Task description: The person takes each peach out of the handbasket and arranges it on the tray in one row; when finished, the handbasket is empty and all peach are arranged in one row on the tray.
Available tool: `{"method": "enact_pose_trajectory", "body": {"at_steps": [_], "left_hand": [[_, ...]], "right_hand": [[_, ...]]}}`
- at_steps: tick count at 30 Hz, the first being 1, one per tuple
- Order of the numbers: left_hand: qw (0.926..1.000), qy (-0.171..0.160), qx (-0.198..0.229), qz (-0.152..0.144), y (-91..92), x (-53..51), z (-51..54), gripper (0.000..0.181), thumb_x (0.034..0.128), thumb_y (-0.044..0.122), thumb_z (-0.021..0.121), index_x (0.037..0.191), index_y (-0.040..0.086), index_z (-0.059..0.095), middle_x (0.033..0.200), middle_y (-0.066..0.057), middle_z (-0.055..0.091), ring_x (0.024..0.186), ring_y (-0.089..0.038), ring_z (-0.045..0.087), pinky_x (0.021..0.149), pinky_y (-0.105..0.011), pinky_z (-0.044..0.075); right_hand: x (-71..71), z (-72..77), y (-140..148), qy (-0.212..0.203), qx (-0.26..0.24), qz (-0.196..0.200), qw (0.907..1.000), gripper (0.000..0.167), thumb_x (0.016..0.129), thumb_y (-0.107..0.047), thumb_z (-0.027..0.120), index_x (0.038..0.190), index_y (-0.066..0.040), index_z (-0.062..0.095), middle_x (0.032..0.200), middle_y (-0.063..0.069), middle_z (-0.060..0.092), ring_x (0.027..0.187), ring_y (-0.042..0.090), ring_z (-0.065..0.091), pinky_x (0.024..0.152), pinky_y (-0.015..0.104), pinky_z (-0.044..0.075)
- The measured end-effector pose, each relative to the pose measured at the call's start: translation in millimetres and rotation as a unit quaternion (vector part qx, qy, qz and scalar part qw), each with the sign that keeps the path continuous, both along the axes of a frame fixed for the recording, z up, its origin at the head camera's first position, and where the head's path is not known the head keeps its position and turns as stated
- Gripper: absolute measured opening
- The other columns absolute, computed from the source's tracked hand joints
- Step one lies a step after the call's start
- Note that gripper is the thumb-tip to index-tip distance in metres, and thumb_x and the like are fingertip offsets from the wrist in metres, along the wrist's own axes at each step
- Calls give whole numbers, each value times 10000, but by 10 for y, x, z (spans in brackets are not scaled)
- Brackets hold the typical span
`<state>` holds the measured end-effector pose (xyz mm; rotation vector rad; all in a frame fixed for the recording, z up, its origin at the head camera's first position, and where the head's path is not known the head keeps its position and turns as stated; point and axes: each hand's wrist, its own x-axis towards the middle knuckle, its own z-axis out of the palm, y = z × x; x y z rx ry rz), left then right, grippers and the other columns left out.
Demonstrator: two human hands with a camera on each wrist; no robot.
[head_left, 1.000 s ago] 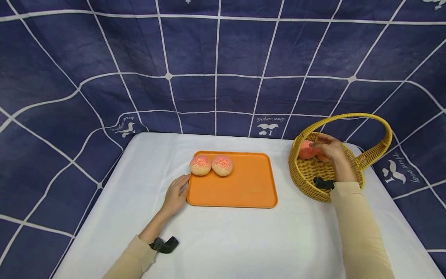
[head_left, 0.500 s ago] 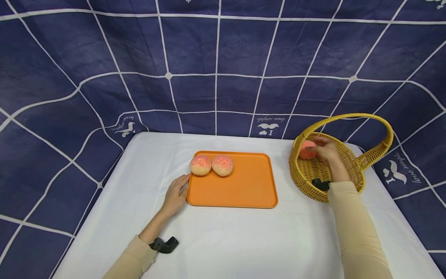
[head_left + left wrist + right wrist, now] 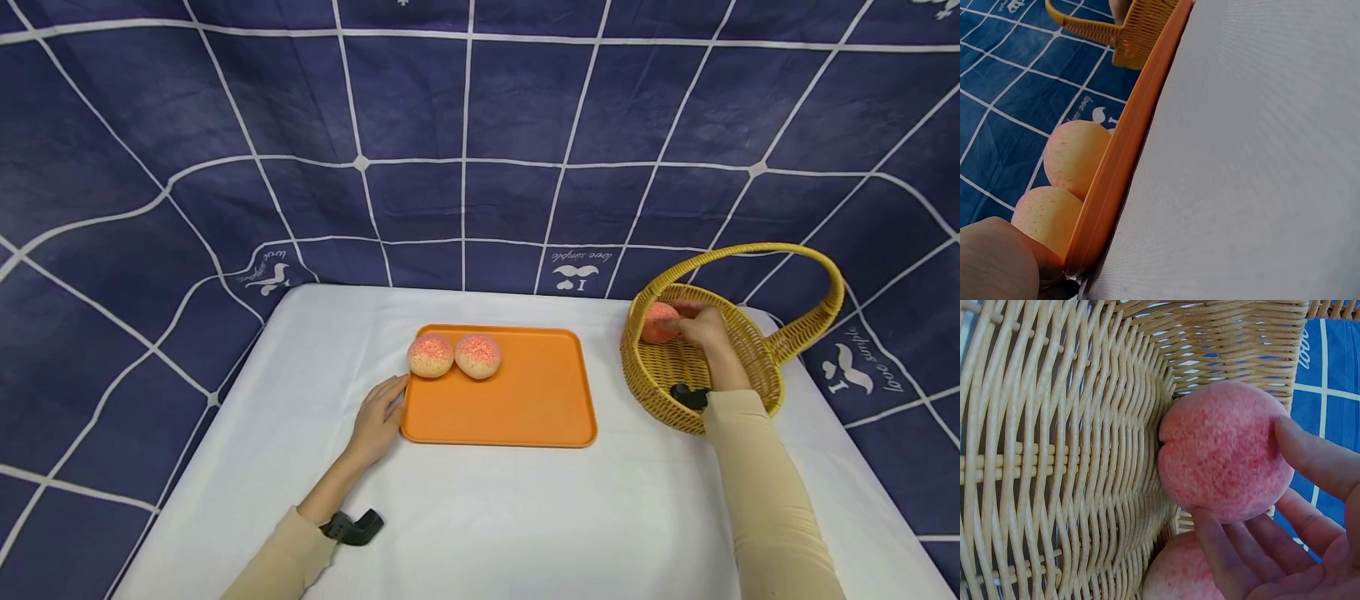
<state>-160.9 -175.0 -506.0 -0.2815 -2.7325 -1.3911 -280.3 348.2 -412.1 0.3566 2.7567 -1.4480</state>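
Inside the yellow wicker basket (image 3: 652,392), my right hand (image 3: 701,327) holds a pink peach (image 3: 1225,450) between the thumb and fingers. The peach is against the woven wall. A second pink peach (image 3: 1185,572) lies partly hidden behind my fingers in the right wrist view. My left hand (image 3: 377,421) rests at the left edge of the orange tray (image 3: 517,408), its fingertips touching the rim. Two pink-and-yellow peaches (image 3: 478,356) sit side by side at the tray's back left, just beyond that hand.
A white cloth (image 3: 480,525) covers the table under the tray and basket. The basket's tall arched handle (image 3: 757,250) rises to the right of my right hand. A dark blue curtain (image 3: 420,200) with white lines hangs behind the table.
In the basket, my right hand has shifted slightly left and its fingers have come round the left-hand peach; the other one is now covered in the head view. My left hand has stayed put.
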Motion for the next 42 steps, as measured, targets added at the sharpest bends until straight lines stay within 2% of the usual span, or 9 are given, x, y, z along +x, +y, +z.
{"method": "enact_pose_trajectory", "body": {"at_steps": [5,8,13,16,21,27,31,38,42], "left_hand": [[10000,45,-32,8,-3,-18,-15,471,977,39,490,1439,-35,435,1497,-227,426,1431,-385,319,1188,-565,211],[10000,34,-8,20,-9,-24,-23,469,978,39,491,1439,-33,437,1498,-224,426,1433,-381,318,1191,-558,211],[9998,183,67,14,-12,-20,-34,461,970,18,497,1424,-50,449,1481,-239,441,1420,-396,335,1183,-566,224],[9996,285,60,19,-12,-18,-43,458,965,7,497,1416,-61,453,1473,-247,447,1410,-408,345,1177,-574,229],[9997,236,52,5,-13,-14,-45,463,972,17,491,1427,-48,445,1482,-240,439,1416,-402,337,1182,-572,219],[9999,136,61,-33,-13,-2,-22,470,974,35,492,1435,-36,440,1487,-233,436,1424,-391,330,1183,-572,217],[9998,159,71,-13,-14,-4,-19,465,972,33,495,1429,-42,445,1483,-235,440,1421,-392,334,1184,-568,221],[9997,227,118,-47,-1,-10,-26,463,967,18,500,1422,-55,448,1478,-239,446,1417,-405,337,1181,-576,227],[9997,214,98,-28,-10,-14,-34,467,968,18,505,1425,-53,444,1481,-237,443,1421,-400,333,1186,-572,215]], "right_hand": [[6,-28,24,-559,-186,484,9971,744,886,-143,712,1499,26,326,1401,257,441,743,-86,529,814,246,578],[-7,-48,33,-664,-415,568,9953,795,878,-141,724,1520,10,281,1445,283,392,748,-82,557,864,301,585],[-17,-57,37,-659,-345,681,9949,798,846,-124,749,1504,14,318,1364,255,468,830,-9,557,826,271,586],[-13,-57,39,-660,-11,765,9949,793,836,-135,754,1491,22,336,1295,236,502,897,81,545,775,234,571],[-1,-59,28,-658,305,859,9937,780,850,-125,741,1488,42,325,1336,304,472,935,148,562,790,263,578],[10,-51,29,-584,453,721,9947,767,841,-146,751,1463,65,355,1323,300,486,923,142,544,751,212,560],[16,-36,19,-568,328,646,9958,788,823,-155,773,1446,94,360,1281,284,511,812,44,561,741,224,576],[44,81,29,-236,19,550,9982,724,827,-123,767,1404,120,403,1040,80,587,689,-51,573,715,259,600],[79,213,56,-113,232,492,9985,742,852,-175,751,1420,122,378,1169,204,575,781,17,571,659,184,550]]}}
